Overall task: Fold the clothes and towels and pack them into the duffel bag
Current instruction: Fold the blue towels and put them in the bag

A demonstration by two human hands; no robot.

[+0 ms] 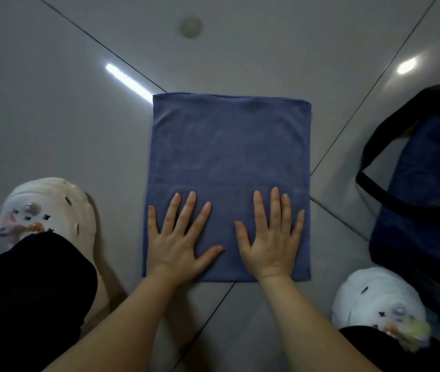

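Centre: we see the towel (227,162) flat on the tiled floor (52,103).
Near edge: our left hand (178,245) and right hand (272,242) lie side by side on it.
Right: duffel bag (423,205).
Flanks: left clog (52,210), right clog (374,299).

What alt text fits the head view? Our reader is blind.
Both hands, left and right, press flat on a blue towel on the tiled floor. A dark duffel bag lies to the right.
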